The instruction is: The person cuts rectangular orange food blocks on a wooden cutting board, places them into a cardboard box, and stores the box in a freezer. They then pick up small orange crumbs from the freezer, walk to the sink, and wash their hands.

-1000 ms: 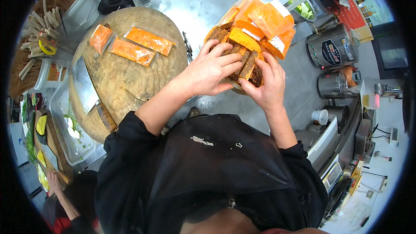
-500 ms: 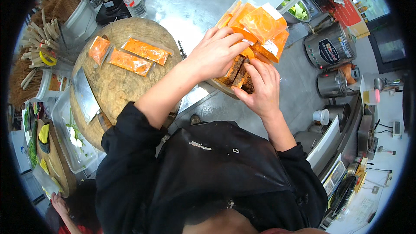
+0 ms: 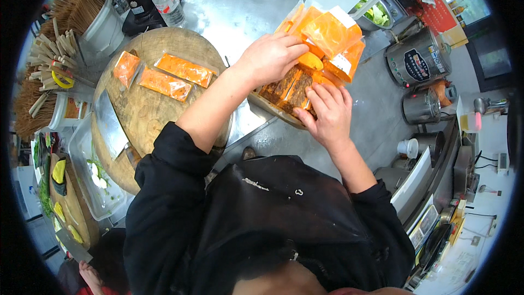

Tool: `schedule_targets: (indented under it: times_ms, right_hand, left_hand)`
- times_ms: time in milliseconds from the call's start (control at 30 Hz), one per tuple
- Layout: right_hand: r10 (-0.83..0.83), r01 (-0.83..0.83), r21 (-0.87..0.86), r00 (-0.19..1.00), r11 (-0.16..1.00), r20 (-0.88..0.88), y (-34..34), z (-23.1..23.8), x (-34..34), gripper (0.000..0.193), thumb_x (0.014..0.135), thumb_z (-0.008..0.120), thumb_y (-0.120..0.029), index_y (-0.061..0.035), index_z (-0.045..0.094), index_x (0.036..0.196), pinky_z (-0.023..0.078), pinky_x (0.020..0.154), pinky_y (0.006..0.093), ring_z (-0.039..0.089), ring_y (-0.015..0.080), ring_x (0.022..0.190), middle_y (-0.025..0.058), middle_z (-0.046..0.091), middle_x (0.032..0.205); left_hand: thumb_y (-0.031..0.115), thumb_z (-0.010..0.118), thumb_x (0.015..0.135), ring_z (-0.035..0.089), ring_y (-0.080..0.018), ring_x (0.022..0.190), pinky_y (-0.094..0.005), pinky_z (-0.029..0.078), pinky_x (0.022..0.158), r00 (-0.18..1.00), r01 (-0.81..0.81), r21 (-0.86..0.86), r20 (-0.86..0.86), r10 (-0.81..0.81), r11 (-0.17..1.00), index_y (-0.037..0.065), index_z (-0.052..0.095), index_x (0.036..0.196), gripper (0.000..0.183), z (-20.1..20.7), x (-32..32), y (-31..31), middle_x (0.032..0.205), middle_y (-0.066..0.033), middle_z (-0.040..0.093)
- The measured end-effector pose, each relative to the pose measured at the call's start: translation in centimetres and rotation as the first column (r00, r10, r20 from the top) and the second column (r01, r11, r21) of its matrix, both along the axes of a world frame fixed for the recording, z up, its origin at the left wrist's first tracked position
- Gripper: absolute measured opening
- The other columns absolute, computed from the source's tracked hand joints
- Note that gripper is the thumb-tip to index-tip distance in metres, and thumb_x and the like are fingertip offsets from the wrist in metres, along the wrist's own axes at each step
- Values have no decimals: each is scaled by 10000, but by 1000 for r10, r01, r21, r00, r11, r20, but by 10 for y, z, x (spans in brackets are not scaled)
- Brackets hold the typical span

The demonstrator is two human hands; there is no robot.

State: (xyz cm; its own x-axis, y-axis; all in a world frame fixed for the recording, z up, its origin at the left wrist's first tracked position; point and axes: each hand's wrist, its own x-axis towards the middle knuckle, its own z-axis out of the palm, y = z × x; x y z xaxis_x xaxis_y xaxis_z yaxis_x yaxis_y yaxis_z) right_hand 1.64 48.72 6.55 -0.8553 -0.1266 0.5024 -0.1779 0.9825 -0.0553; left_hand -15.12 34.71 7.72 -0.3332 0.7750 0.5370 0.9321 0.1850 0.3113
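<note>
Brown, rough-textured slabs (image 3: 295,92) lie packed side by side in a container (image 3: 277,113), right of the round, grainy wooden board (image 3: 164,123), beneath glossy orange plastic pouches (image 3: 331,30). The left hand (image 3: 268,59) curls over the pouches, its fingers close together; whether they grip cannot be told. The right hand (image 3: 331,117) rests on the slabs, thumb and fingers apart. Smooth metal forms the surface (image 3: 240,8).

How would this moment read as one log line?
Left hand: by orange packs | right hand: on brown packs | board: three packs, cleaver
</note>
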Motion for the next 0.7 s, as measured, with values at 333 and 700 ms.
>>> schedule_targets:
  times_ms: [333,700]
  right_hand:
    - [-80,46,-406,995,913,-67,25,9,10,559,786,694,-290,-10,516,1236,407,950,384,508,329,1146,201,504,1267]
    - [-157,183,-620,983,763,97,36,-39,37,572,898,556,-291,47,387,1327,307,1049,388,385,345,1272,233,404,1359]
  left_hand:
    - [18,621,753,528,-328,1070,-381,435,921,978,-158,253,176,116,954,54,550,1175,429,-16,15,-35,1183,-149,549]
    - [205,681,752,465,-280,1212,-413,347,1039,999,-24,-106,-40,20,994,23,545,1179,483,-16,71,-52,1268,-118,523]
